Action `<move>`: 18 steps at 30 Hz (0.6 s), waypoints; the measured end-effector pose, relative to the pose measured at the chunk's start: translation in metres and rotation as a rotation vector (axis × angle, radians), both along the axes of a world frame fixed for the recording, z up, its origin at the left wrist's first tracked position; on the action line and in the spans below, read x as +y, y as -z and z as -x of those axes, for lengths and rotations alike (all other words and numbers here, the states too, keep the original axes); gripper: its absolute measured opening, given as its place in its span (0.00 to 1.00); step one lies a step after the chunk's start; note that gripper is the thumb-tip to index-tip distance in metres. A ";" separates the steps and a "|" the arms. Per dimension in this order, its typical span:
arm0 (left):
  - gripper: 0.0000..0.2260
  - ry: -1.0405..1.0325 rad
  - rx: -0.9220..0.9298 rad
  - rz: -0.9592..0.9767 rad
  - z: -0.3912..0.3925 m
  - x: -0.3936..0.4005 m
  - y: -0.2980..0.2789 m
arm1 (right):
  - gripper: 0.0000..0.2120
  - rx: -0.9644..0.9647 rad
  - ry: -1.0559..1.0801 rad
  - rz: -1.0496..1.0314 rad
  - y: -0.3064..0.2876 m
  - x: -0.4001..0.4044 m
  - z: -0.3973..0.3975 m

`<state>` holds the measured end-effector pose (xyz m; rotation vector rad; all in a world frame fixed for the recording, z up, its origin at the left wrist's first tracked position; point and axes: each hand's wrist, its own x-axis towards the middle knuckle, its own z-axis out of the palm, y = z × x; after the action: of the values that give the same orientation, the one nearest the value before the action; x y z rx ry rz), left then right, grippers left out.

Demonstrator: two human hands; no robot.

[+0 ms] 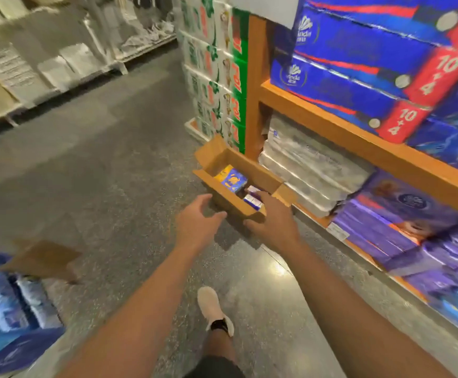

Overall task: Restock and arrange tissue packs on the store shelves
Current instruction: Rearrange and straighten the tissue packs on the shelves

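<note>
An open cardboard box (222,159) lies on the floor beside the orange shelf unit (331,124). Inside it are a blue and yellow tissue pack (232,180) and a purple and white pack (252,199). My left hand (197,222) is stretched out just short of the box's near wall, fingers spread and holding nothing. My right hand (272,219) is over the box's near right corner, fingers extended above the purple and white pack; whether they touch it I cannot tell. Blue and red tissue packs (358,64) fill the upper shelf, purple packs (402,230) the lowest one.
White wrapped packs (309,170) sit on the bottom shelf behind the box. A green and white stack (216,72) stands at the shelf's end. A second cardboard flap (42,259) and blue packs (1,301) are at the left. My foot (214,309) is on the speckled floor.
</note>
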<state>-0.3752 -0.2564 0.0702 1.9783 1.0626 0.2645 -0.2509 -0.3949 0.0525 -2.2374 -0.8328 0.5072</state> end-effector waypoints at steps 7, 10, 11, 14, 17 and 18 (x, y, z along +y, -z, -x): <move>0.20 0.117 0.127 0.144 -0.128 0.085 0.079 | 0.35 0.196 0.276 0.128 0.074 0.062 -0.090; 0.20 0.182 0.225 0.148 -0.177 0.128 0.108 | 0.33 0.288 0.338 0.134 0.109 0.100 -0.126; 0.21 0.200 0.259 0.147 -0.194 0.142 0.119 | 0.33 0.319 0.350 0.125 0.121 0.111 -0.138; 0.22 0.230 0.345 0.140 -0.245 0.180 0.159 | 0.30 0.417 0.397 0.126 0.157 0.142 -0.181; 0.21 0.242 0.389 0.156 -0.293 0.214 0.208 | 0.28 0.515 0.454 0.150 0.206 0.176 -0.223; 0.20 0.234 0.391 0.169 -0.310 0.226 0.224 | 0.28 0.541 0.464 0.159 0.227 0.189 -0.238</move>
<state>-0.0654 -0.0308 -0.1543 2.0211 1.0380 -0.3411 -0.0133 -0.2062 -0.1749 -2.1733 0.0047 0.9106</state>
